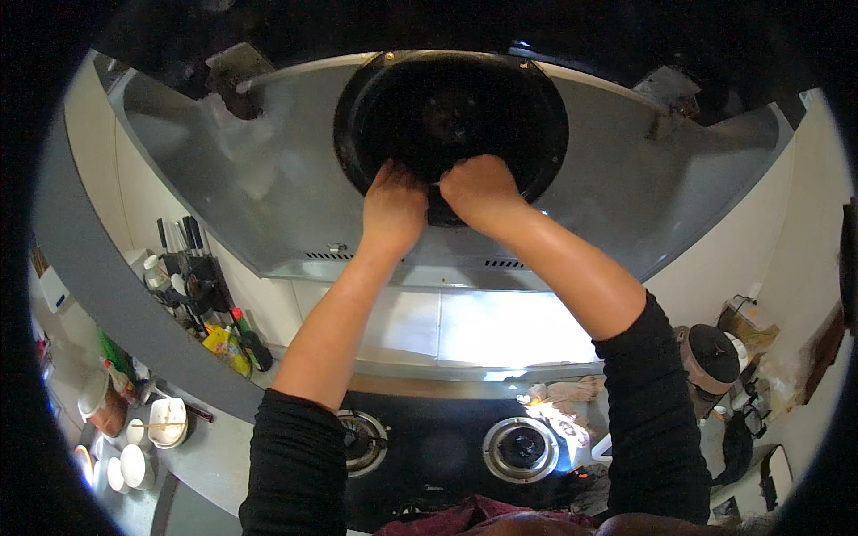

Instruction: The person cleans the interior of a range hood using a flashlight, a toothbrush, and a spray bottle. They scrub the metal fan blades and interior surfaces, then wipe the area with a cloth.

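Both of my arms reach up to the underside of a grey metal range hood point(288, 174). At the lower left rim of its round black fan opening point(452, 87) is my left hand point(397, 204), its fingers bent into the dark. Close beside it, to the right, my right hand point(479, 187) is curled at the lower rim, with a small pale bit showing near its fingertips. What either hand grips cannot be made out. Dark sleeves cover my upper forearms.
Below lies a black gas hob with a right burner point(521, 450) and a partly covered left burner point(358, 439). A crumpled cloth point(570, 395) lies behind it. Knives in a black rack point(194, 268) and bottles stand left, bowls point(137, 467) lower left, a lidded pot point(710, 358) right.
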A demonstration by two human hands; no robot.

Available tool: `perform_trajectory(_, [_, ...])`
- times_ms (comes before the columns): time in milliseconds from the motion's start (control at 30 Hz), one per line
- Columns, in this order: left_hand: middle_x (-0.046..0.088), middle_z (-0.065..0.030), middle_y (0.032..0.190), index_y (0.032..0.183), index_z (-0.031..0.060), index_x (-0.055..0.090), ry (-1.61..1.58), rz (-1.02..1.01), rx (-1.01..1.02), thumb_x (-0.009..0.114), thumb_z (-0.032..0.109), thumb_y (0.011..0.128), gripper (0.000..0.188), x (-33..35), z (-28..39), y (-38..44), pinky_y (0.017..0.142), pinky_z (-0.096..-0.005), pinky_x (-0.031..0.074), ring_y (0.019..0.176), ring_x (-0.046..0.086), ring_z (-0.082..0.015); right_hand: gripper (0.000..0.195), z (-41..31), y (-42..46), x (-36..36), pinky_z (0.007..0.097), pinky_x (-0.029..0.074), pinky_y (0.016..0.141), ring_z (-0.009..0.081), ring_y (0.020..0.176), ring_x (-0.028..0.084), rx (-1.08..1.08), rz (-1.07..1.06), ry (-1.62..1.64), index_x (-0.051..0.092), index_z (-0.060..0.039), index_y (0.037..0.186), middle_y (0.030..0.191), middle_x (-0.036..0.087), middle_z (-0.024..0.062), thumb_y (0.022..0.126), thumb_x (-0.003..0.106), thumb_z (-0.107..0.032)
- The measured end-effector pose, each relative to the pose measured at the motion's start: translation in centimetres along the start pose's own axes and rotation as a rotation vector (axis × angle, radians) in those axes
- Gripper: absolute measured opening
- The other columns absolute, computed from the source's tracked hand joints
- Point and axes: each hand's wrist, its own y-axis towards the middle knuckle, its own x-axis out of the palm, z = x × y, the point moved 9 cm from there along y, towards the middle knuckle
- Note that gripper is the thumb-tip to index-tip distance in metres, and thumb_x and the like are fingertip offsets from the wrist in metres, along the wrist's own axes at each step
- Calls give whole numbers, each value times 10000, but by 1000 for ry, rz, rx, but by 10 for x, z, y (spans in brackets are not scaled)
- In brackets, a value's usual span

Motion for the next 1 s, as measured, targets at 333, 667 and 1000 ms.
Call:
perform_trajectory(333, [627, -170, 708, 657, 26, 676, 24, -17, -38, 611, 107, 595, 121, -4, -7, 10, 1031, -435, 357, 804, 607, -315, 199, 15, 16, 38, 433, 561, 654, 315, 850, 682, 368, -233, 118, 715, -59, 920, 935, 690, 157, 790, 565, -80])
perform_trajectory(667, [619, -164, 703, 649, 36, 663, 53, -10, -68, 590, 90, 606, 101, 7, -6, 2, 980, -413, 410, 788, 609, -302, 163, 27, 20, 40, 437, 546, 696, 335, 843, 677, 504, -159, 181, 711, -27, 844, 890, 685, 176, 754, 578, -55])
perform_trajectory(1000, [630, -153, 747, 650, 59, 649, 38, 111, -40, 581, 95, 616, 83, -6, -1, 1, 987, -404, 406, 848, 608, -286, 193, 22, 18, 39, 458, 558, 693, 343, 831, 673, 427, -175, 130, 720, -47, 855, 892, 685, 183, 762, 558, -94])
